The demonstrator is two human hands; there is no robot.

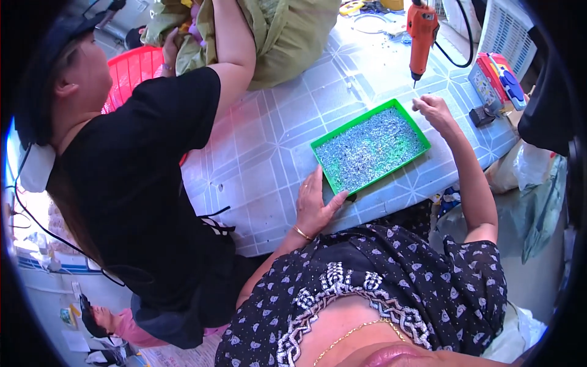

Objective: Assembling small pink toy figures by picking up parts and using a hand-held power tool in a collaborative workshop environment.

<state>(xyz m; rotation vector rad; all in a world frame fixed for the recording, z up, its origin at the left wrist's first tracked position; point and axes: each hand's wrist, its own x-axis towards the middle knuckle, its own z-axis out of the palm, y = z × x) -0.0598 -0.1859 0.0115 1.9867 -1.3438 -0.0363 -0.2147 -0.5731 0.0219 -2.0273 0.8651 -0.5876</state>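
A shallow green tray (424, 136) lies at a slant on the table, filled with many small silver-grey pieces (370, 150), too small to make out singly. At its near left corner rests my left hand (317, 205), fingers and thumb apart along the two edges and touching them. My right hand (435, 114) is just beyond the tray's far right corner, with its fingers curled together. Whatever they may pinch cannot be made out. Above that hand hangs an orange electric screwdriver (422, 38), bit pointing down, a little apart from the fingertips.
A co-worker in black (140, 202) stands close on my left, arms at a large olive sack (284, 43) on the table (257, 177). Behind is a red basket (131, 73). To the right stand a colourful box (492, 82), a small dark block (482, 116) and a white crate (507, 37).
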